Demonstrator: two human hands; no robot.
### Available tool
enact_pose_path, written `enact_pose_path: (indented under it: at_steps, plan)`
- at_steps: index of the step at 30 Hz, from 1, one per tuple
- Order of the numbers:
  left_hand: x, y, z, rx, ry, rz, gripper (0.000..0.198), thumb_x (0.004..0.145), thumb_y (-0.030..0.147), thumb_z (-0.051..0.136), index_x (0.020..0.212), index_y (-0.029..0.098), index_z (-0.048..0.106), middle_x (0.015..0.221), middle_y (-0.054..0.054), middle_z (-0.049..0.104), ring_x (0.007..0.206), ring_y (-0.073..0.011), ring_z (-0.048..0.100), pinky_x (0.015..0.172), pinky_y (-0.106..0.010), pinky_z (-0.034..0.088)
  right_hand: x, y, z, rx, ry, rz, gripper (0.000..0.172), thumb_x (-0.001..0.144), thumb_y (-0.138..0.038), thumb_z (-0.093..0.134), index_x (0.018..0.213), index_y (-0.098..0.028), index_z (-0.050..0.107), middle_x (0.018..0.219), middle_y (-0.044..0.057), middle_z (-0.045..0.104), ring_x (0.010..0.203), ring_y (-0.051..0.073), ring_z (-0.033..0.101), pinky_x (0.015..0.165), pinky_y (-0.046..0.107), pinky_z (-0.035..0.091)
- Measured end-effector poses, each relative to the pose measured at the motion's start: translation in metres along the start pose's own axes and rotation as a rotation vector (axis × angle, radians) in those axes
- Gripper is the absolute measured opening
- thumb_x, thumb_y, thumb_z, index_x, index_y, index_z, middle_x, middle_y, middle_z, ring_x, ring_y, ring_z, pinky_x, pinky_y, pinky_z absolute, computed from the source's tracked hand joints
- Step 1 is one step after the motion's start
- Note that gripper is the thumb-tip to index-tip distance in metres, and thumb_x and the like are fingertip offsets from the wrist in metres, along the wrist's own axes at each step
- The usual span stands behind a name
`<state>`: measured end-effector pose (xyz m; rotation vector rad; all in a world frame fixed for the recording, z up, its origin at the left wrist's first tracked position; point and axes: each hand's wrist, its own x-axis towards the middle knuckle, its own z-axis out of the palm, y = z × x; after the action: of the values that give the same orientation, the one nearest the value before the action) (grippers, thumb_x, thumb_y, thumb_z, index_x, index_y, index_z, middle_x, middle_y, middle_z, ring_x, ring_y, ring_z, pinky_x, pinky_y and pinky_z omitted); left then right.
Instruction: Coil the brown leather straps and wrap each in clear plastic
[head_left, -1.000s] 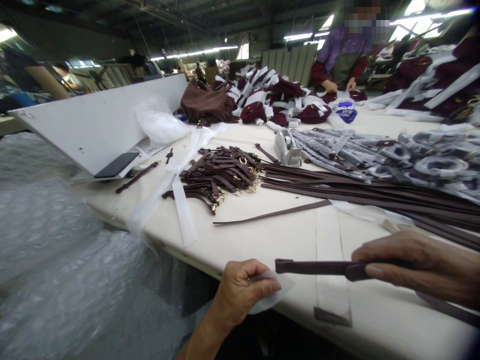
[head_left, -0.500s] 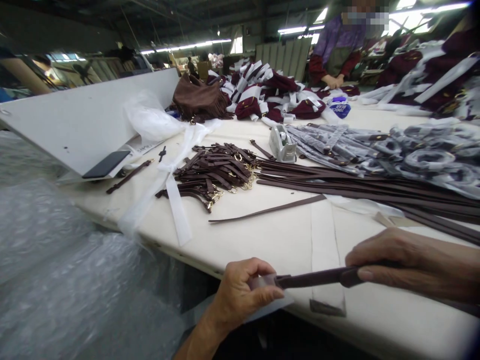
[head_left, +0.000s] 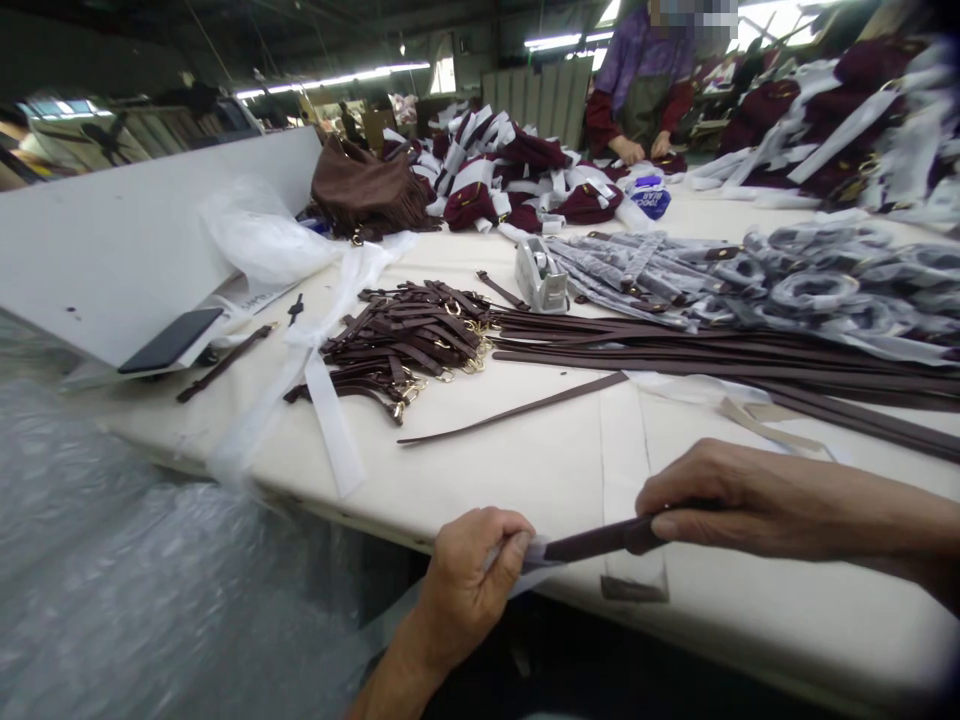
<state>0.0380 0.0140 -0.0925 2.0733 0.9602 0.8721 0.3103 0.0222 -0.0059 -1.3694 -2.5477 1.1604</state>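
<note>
A dark brown leather strap (head_left: 589,543) stretches between my two hands over the table's front edge. My left hand (head_left: 474,575) is closed round its left end, where thin whitish plastic wrap (head_left: 536,572) shows at the fingers. My right hand (head_left: 697,500) pinches the strap farther right, thumb below and fingers on top; the part inside the grip is hidden. Behind my hands a single narrow brown strap (head_left: 517,408) lies on the white tabletop (head_left: 480,470). Beyond it is a heap of short brown straps with gold clasps (head_left: 412,335).
Long brown straps (head_left: 675,360) and plastic-wrapped straps (head_left: 814,290) cover the right side, beside a tape dispenser (head_left: 541,275). A brown fringed bag (head_left: 367,190) and wrapped maroon bags (head_left: 517,170) are piled behind. Bubble wrap (head_left: 150,570) hangs at left. Another person's hands (head_left: 630,150) work across the table.
My left fingers have closed tighter over the wrapped strap end. My right hand now appears nearer the left one. The view has shifted slightly, and the other person's hands have moved apart.
</note>
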Motion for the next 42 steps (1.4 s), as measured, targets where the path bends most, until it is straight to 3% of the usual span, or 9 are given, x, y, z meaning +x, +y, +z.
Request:
enact_pose_path:
  at_steps: [6, 20, 24, 27, 31, 32, 35, 36, 42]
  plan:
    - [0.008, 0.006, 0.004, 0.202, 0.038, 0.240, 0.008, 0.084, 0.011, 0.050, 0.085, 0.015, 0.057, 0.068, -0.002, 0.060, 0.063, -0.0127, 0.050, 0.065, -0.026, 0.039, 0.003, -0.003, -0.001, -0.060, -0.050, 0.072, 0.025, 0.089, -0.034, 0.043, 0.084, -0.023, 0.066, 0.062, -0.003, 0.060, 0.052, 0.009, 0.048, 0.050, 0.018, 0.032]
    - [0.016, 0.020, 0.029, 0.215, 0.032, 0.248, 0.009, 0.088, 0.011, 0.043, 0.089, 0.018, 0.049, 0.069, -0.001, 0.058, 0.061, -0.0138, 0.053, 0.059, -0.025, 0.041, 0.024, -0.022, 0.015, -0.081, -0.031, -0.011, 0.027, 0.088, -0.032, 0.045, 0.072, -0.016, 0.060, 0.057, -0.001, 0.054, 0.049, 0.008, 0.042, 0.048, 0.019, 0.028]
    - [0.017, 0.018, 0.035, 0.122, 0.001, 0.189, 0.009, 0.089, 0.012, 0.039, 0.091, 0.019, 0.045, 0.067, 0.001, 0.054, 0.056, -0.0103, 0.051, 0.055, -0.021, 0.039, 0.022, -0.026, 0.014, -0.010, -0.024, 0.008, 0.025, 0.090, -0.034, 0.039, 0.090, -0.018, 0.059, 0.073, 0.002, 0.061, 0.063, 0.012, 0.052, 0.056, 0.021, 0.034]
    - [0.014, 0.011, 0.032, 0.144, 0.085, 0.103, 0.010, 0.090, 0.013, 0.038, 0.095, 0.020, 0.044, 0.068, 0.003, 0.052, 0.056, -0.0091, 0.051, 0.054, -0.020, 0.038, 0.013, -0.013, 0.008, 0.001, -0.066, 0.092, 0.029, 0.089, -0.038, 0.042, 0.111, -0.022, 0.052, 0.087, 0.005, 0.061, 0.075, 0.017, 0.056, 0.063, 0.025, 0.038]
    - [0.008, 0.004, 0.023, 0.142, 0.084, 0.031, 0.010, 0.091, 0.018, 0.037, 0.098, 0.021, 0.044, 0.069, 0.003, 0.055, 0.059, -0.0095, 0.055, 0.058, -0.019, 0.042, 0.003, 0.014, 0.007, -0.034, -0.113, 0.161, 0.040, 0.085, -0.053, 0.044, 0.092, -0.017, 0.059, 0.079, 0.005, 0.059, 0.074, 0.020, 0.055, 0.060, 0.025, 0.037]
    - [0.007, 0.003, 0.022, 0.131, 0.047, 0.018, 0.013, 0.090, 0.024, 0.043, 0.103, 0.021, 0.043, 0.072, 0.002, 0.057, 0.062, -0.0107, 0.056, 0.060, -0.020, 0.044, 0.001, 0.017, 0.008, -0.035, -0.099, 0.159, 0.042, 0.084, -0.055, 0.044, 0.088, -0.017, 0.060, 0.078, 0.005, 0.059, 0.073, 0.020, 0.054, 0.060, 0.025, 0.036]
    - [0.007, 0.004, 0.021, 0.148, -0.069, -0.021, 0.062, 0.070, 0.045, 0.068, 0.117, 0.019, 0.038, 0.095, -0.006, 0.061, 0.082, -0.0186, 0.060, 0.071, -0.028, 0.049, -0.003, 0.015, 0.013, -0.042, -0.030, 0.159, 0.038, 0.082, -0.054, 0.048, 0.090, -0.018, 0.061, 0.077, 0.003, 0.060, 0.070, 0.017, 0.054, 0.059, 0.024, 0.035]
    - [0.007, 0.005, 0.022, 0.168, -0.097, -0.030, 0.067, 0.064, 0.044, 0.073, 0.116, 0.018, 0.040, 0.099, -0.007, 0.061, 0.086, -0.0205, 0.060, 0.073, -0.030, 0.049, -0.004, 0.011, 0.015, -0.045, -0.009, 0.154, 0.036, 0.082, -0.052, 0.049, 0.089, -0.018, 0.061, 0.076, 0.003, 0.060, 0.068, 0.016, 0.054, 0.058, 0.024, 0.035]
    - [0.008, -0.001, 0.033, 0.219, -0.146, -0.022, 0.025, 0.073, 0.019, 0.066, 0.093, 0.018, 0.050, 0.083, -0.002, 0.061, 0.073, -0.0172, 0.058, 0.065, -0.028, 0.046, 0.001, -0.012, 0.026, -0.093, 0.074, 0.101, 0.014, 0.083, -0.032, 0.055, 0.086, -0.019, 0.060, 0.074, 0.001, 0.062, 0.064, 0.014, 0.055, 0.055, 0.022, 0.033]
